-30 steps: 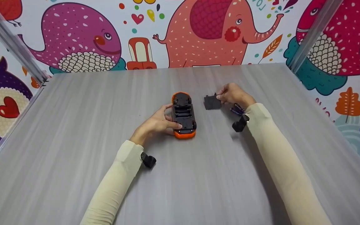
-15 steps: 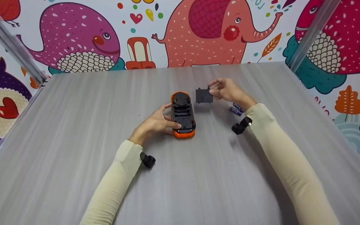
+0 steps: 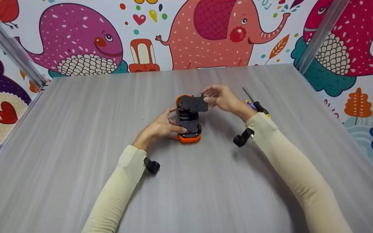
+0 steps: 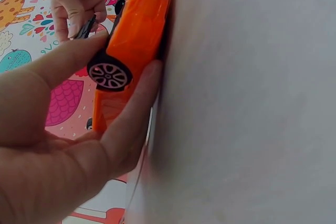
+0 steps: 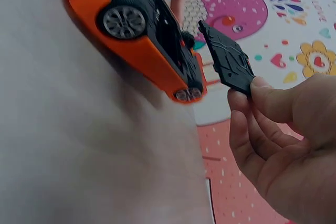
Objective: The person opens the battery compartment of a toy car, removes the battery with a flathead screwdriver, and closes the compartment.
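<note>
An orange toy car [image 3: 189, 138] lies upside down on the table, its black underside up and the battery compartment [image 3: 186, 116] uncovered. My left hand [image 3: 160, 127] grips the car from the left, thumb on the underside and fingers along the side; the left wrist view shows its orange body [image 4: 137, 30] between thumb and fingers. With thumb and fingertips, my right hand [image 3: 222, 98] pinches the black battery cover [image 3: 199, 104] by its right edge. The cover overlaps the upper part of the compartment in the head view. In the right wrist view the cover [image 5: 228, 59] is held tilted above the car.
A screwdriver [image 3: 260, 106] with a black and yellow handle lies right of the car, beyond my right wrist. Beside it are purple batteries [image 3: 250, 105], partly hidden by that wrist. A patterned wall [image 3: 212, 35] stands behind the grey table [image 3: 76, 129].
My right hand has carried the battery cover leftward from beside the batteries to over the car. The screwdriver has come into sight. My left hand and the car stay in place.
</note>
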Tool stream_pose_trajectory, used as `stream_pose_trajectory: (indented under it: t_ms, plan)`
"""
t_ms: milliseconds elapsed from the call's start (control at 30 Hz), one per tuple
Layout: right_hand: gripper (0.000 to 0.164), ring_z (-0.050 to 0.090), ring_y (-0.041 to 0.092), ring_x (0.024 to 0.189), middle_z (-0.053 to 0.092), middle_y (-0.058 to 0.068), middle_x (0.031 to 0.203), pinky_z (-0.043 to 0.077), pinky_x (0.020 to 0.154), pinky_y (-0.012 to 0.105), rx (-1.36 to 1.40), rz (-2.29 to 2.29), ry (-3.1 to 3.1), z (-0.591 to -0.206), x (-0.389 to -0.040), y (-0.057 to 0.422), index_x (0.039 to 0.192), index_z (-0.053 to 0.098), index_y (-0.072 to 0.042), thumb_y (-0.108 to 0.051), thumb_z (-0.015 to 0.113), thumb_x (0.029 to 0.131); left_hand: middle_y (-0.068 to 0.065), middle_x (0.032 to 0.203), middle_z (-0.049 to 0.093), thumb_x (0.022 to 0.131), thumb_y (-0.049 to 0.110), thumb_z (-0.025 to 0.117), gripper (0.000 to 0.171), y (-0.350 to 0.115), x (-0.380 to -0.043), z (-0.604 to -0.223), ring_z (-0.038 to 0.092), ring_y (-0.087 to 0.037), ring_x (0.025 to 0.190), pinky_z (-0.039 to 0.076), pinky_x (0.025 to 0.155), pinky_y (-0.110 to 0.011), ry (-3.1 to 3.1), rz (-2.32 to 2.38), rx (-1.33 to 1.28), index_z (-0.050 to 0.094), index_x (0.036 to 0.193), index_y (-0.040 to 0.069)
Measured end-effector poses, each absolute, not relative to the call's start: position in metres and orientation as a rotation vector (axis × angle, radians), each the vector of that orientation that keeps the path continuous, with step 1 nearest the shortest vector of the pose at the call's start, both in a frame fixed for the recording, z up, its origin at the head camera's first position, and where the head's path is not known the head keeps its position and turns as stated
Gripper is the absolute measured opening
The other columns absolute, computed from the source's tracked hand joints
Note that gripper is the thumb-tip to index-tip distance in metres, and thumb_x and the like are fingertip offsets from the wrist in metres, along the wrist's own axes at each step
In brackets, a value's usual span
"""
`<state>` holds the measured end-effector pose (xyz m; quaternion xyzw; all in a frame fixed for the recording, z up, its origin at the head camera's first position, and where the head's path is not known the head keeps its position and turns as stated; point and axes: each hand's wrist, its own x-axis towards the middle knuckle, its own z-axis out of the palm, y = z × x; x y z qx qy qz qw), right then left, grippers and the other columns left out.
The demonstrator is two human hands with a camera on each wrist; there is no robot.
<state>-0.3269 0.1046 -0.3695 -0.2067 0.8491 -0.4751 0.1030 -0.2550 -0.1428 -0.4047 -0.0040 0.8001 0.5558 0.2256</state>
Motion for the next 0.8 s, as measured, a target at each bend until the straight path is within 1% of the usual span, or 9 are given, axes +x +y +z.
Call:
stream_pose_trajectory:
  t_ms: [133,200,267,400,500,567,633,733,800]
  plan:
    - [0.029,0.063,0.015,0.082,0.066,0.015,0.108,0.058,0.086,0.05,-0.646,-1.405,2.49,-0.375,-0.323,0.093,0.127,0.063,-0.004,-0.008,0.062,0.099,-0.021,0.129,0.056,0.083,0.008,0.08,0.101,-0.142,-0.256,-0.405,0.064,-0.026,0.105,0.06,0.081,-0.033,2.195,1.54,-0.02,0.017,0.16,0.023]
    - [0.028,0.063,0.016,0.082,0.066,0.015,0.107,0.057,0.085,0.05,-0.668,-1.409,2.48,-0.378,-0.323,0.088,0.126,0.063,-0.003,-0.007,0.062,0.098,-0.022,0.13,0.056,0.083,0.007,0.08,0.101,-0.142,-0.256,-0.406,0.064,-0.027,0.106,0.06,0.083,-0.034,2.187,1.548,-0.02,0.017,0.16,0.022]
    - [0.026,0.064,0.021,0.082,0.066,0.016,0.106,0.057,0.082,0.049,-0.695,-1.423,2.47,-0.382,-0.322,0.083,0.124,0.064,-0.002,-0.005,0.062,0.098,-0.022,0.132,0.055,0.083,0.008,0.08,0.101,-0.142,-0.257,-0.406,0.064,-0.028,0.108,0.06,0.085,-0.035,2.194,1.539,-0.016,0.017,0.16,0.022]
    - [0.024,0.063,0.019,0.079,0.065,0.014,0.102,0.056,0.08,0.049,-0.73,-1.439,2.459,-0.387,-0.321,0.075,0.121,0.064,0.0,-0.004,0.063,0.097,-0.022,0.134,0.054,0.082,0.011,0.082,0.101,-0.143,-0.257,-0.406,0.061,-0.027,0.11,0.057,0.09,-0.035,2.231,1.506,-0.009,0.018,0.16,0.022]
    - [0.024,0.06,0.013,0.076,0.063,0.011,0.099,0.055,0.078,0.047,-0.745,-1.426,2.461,-0.388,-0.32,0.07,0.12,0.064,0.0,-0.004,0.063,0.097,-0.022,0.133,0.055,0.082,0.011,0.082,0.101,-0.143,-0.257,-0.406,0.061,-0.027,0.11,0.055,0.093,-0.036,2.242,1.499,-0.005,0.018,0.16,0.021]
    - [0.023,0.06,0.013,0.076,0.062,0.009,0.097,0.055,0.076,0.043,-0.755,-1.411,2.47,-0.39,-0.32,0.068,0.12,0.065,0.0,-0.004,0.063,0.097,-0.021,0.131,0.057,0.083,0.011,0.082,0.101,-0.143,-0.256,-0.405,0.062,-0.026,0.109,0.055,0.092,-0.035,2.244,1.501,-0.004,0.017,0.16,0.019]
    - [0.023,0.06,0.014,0.076,0.061,0.008,0.096,0.055,0.075,0.041,-0.764,-1.41,2.468,-0.391,-0.319,0.067,0.119,0.065,0.0,-0.003,0.063,0.097,-0.022,0.131,0.056,0.083,0.009,0.081,0.102,-0.143,-0.256,-0.405,0.063,-0.026,0.108,0.057,0.091,-0.036,2.204,1.537,-0.009,0.016,0.16,0.019]
    - [0.022,0.06,0.013,0.075,0.061,0.008,0.095,0.055,0.076,0.043,-0.765,-1.423,2.466,-0.393,-0.319,0.067,0.118,0.065,0.0,-0.002,0.063,0.096,-0.022,0.13,0.056,0.083,0.005,0.08,0.102,-0.143,-0.255,-0.406,0.065,-0.026,0.106,0.061,0.087,-0.037,2.148,1.589,-0.022,0.015,0.16,0.021]
    - [0.022,0.06,0.013,0.075,0.061,0.008,0.095,0.056,0.078,0.046,-0.764,-1.438,2.46,-0.394,-0.319,0.067,0.117,0.064,0.001,-0.001,0.063,0.096,-0.022,0.129,0.055,0.083,0.001,0.079,0.102,-0.142,-0.255,-0.406,0.066,-0.026,0.105,0.062,0.086,-0.038,2.109,1.623,-0.031,0.015,0.16,0.021]
